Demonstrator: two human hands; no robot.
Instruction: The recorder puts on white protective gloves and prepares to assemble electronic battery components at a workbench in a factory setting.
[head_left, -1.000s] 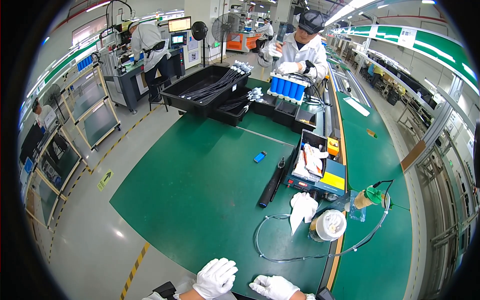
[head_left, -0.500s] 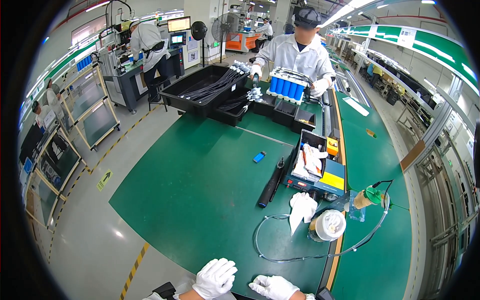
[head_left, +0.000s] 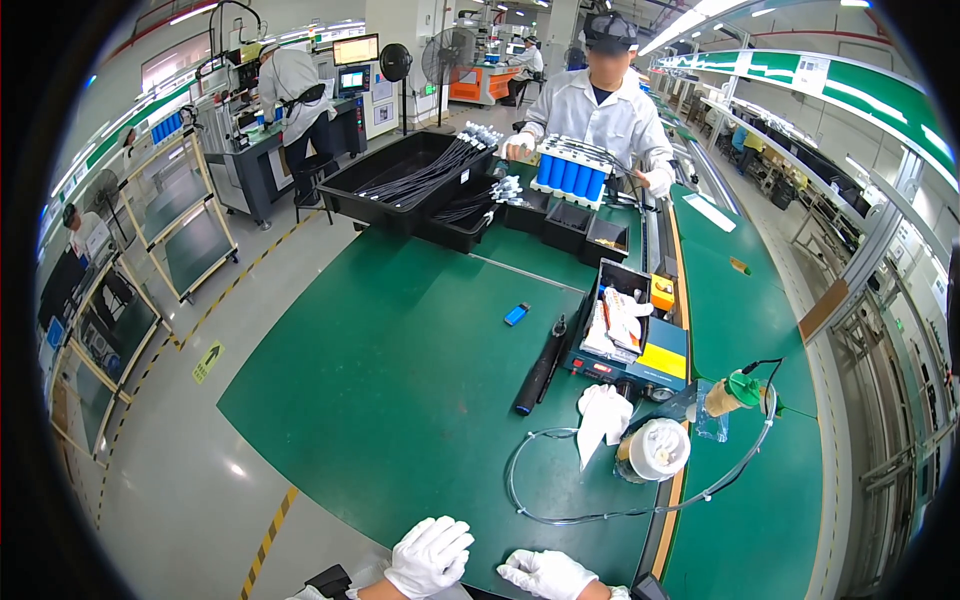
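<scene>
My left hand [head_left: 430,557], in a white glove, rests at the near edge of the green table [head_left: 400,400]. Its fingers are stretched out and lie close together, with nothing in them. To its right, my right hand [head_left: 547,575], also white-gloved, lies low at the same edge, fingers loosely extended toward the left hand and holding nothing visible. The hands are apart. Nearest to my right hand is a looped cable [head_left: 560,521]. Beyond it are a white-topped jar [head_left: 660,450], a white cloth [head_left: 603,420] and a black pen-shaped electric screwdriver [head_left: 543,372].
Across the table a co-worker [head_left: 603,100] handles a blue cell pack [head_left: 570,175]. Black bins [head_left: 375,208] of cables stand at the far left. A blue lighter-like item [head_left: 517,314], a controller box [head_left: 655,365] and a green-capped bottle [head_left: 735,393] lie toward the right.
My hands have not moved. The co-worker's hands have shifted around the blue cell pack; the one on the left no longer shows the dark tool. The other has moved slightly right.
</scene>
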